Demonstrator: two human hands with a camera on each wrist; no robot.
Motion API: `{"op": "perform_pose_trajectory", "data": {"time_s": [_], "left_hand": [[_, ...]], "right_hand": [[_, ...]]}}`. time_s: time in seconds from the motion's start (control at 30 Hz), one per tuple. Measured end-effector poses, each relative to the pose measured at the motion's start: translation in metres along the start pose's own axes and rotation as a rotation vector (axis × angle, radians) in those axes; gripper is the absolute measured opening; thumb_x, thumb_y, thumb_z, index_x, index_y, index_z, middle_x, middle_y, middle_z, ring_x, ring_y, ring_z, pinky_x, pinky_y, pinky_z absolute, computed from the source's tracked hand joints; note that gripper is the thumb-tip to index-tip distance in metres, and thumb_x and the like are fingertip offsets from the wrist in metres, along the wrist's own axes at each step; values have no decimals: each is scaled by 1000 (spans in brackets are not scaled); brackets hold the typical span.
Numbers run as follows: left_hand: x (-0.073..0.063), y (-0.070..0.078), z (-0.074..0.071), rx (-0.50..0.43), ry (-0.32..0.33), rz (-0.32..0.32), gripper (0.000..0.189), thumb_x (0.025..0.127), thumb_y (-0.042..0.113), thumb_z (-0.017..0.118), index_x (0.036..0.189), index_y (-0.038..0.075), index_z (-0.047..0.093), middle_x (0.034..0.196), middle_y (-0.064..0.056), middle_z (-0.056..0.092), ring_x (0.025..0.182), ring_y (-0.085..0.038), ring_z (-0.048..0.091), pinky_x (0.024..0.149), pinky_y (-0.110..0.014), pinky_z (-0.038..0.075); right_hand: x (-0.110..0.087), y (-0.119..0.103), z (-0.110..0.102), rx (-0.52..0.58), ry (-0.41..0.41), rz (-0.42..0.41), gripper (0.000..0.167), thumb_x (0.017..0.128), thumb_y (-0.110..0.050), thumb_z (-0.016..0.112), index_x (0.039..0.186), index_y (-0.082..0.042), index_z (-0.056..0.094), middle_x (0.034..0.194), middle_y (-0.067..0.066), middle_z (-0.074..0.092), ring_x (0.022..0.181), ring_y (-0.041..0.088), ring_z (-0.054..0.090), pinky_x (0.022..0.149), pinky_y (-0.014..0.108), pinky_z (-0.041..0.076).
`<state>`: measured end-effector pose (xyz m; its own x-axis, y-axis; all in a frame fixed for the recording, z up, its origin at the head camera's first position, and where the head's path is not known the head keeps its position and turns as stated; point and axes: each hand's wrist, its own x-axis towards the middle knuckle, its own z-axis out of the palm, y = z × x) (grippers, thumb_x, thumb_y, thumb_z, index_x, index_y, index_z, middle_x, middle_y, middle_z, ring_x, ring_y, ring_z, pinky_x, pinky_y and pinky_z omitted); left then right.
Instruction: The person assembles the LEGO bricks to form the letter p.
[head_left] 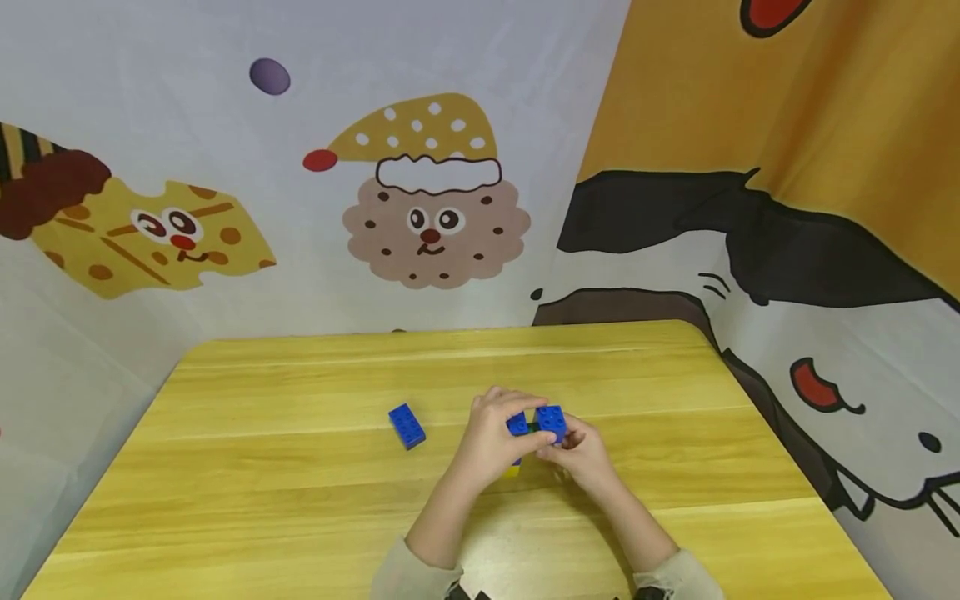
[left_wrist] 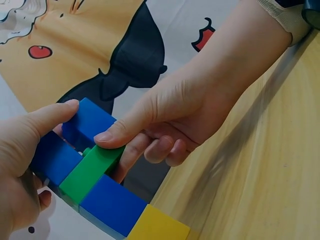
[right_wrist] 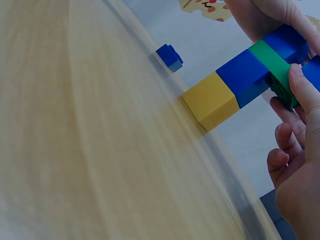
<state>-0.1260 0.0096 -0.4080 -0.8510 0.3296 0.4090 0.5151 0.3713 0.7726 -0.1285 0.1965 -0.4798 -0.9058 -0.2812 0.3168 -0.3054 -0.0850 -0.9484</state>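
Observation:
A joined stack of toy building bricks is held between both hands over the table. From its lower end it runs yellow brick [right_wrist: 210, 102], blue brick [right_wrist: 243, 75], then a longer green brick [left_wrist: 92, 170] lying across. Two more blue bricks sit side by side above the green one, a left one [left_wrist: 55, 157] and a right one [left_wrist: 92, 122], with a gap between. My left hand [head_left: 491, 433] grips the upper blue bricks, a fingertip on the right one. My right hand [head_left: 585, 454] pinches the green brick's free end, thumb on its side.
A loose blue brick [head_left: 407, 427] lies studs up on the wooden table [head_left: 262, 500], left of my hands. Behind the table hangs a cloth printed with cartoon figures [head_left: 435, 233].

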Motion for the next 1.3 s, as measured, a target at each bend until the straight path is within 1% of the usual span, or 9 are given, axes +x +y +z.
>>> {"op": "perform_pose_trajectory", "data": {"time_s": [0.07, 0.17, 0.33, 0.4, 0.53, 0.6, 0.77, 1.0, 1.3], "left_hand": [[0, 1, -1, -28, 3, -6, 42, 78, 35, 80, 114, 14, 71, 113, 7, 66, 104, -11, 50, 91, -41, 32], [0, 3, -3, -67, 10, -7, 41, 79, 35, 79, 114, 16, 71, 115, 7, 65, 108, -12, 49, 93, -44, 31], [-2, 6, -9, -99, 22, -3, 39, 80, 32, 79, 115, 17, 70, 117, 7, 64, 112, -12, 48, 95, -47, 32], [-3, 8, -11, -106, 25, -5, 38, 80, 30, 79, 115, 18, 70, 118, 8, 64, 112, -12, 47, 95, -48, 32], [-4, 11, -17, -114, 32, -2, 37, 80, 30, 79, 115, 18, 70, 119, 7, 64, 112, -11, 47, 94, -49, 34], [-5, 12, -20, -123, 39, 6, 37, 80, 29, 79, 115, 18, 70, 119, 6, 64, 113, -11, 48, 94, -49, 35], [-9, 10, -27, -135, 64, 18, 37, 79, 25, 80, 114, 18, 71, 118, 6, 64, 113, -11, 48, 93, -48, 38], [-13, 6, -38, -148, 89, 2, 37, 79, 26, 80, 114, 21, 70, 118, 13, 63, 113, -11, 49, 93, -50, 39], [-21, 0, -49, -116, 103, -23, 37, 78, 27, 81, 113, 22, 71, 119, 11, 63, 114, -12, 49, 93, -52, 40]], "right_hand": [[0, 0, -1, 9, -5, -11, 24, 83, -1, 73, 105, -11, 68, 85, -1, 65, 66, 5, 55, 58, 21, 50], [0, 0, -1, 23, -16, -28, 26, 84, 0, 72, 105, -14, 69, 82, -2, 65, 55, 6, 50, 45, 24, 44], [0, -1, 0, 42, -47, -39, 30, 86, 2, 68, 107, -19, 69, 79, -4, 64, 41, 21, 42, 35, 37, 35], [0, -2, 0, 37, -48, -31, 31, 87, 3, 67, 108, -20, 68, 79, -4, 64, 41, 24, 41, 34, 38, 35], [-1, -2, -1, 20, -42, -21, 35, 87, 7, 64, 110, -19, 67, 82, -3, 64, 44, 22, 43, 36, 36, 37], [-1, -3, -1, 21, -46, -16, 35, 87, 8, 63, 111, -17, 67, 83, -2, 65, 45, 24, 43, 37, 36, 37], [-1, -3, -1, 33, -72, -34, 29, 88, 10, 61, 113, -6, 64, 81, -1, 63, 46, 33, 40, 37, 40, 36], [-2, -5, 0, 27, -56, 4, 25, 88, 7, 62, 112, 9, 57, 78, -1, 62, 46, 35, 39, 35, 41, 36], [-3, -6, 1, -14, -34, 55, 27, 88, 5, 64, 113, 10, 57, 76, -1, 61, 47, 36, 41, 37, 39, 39]]}}
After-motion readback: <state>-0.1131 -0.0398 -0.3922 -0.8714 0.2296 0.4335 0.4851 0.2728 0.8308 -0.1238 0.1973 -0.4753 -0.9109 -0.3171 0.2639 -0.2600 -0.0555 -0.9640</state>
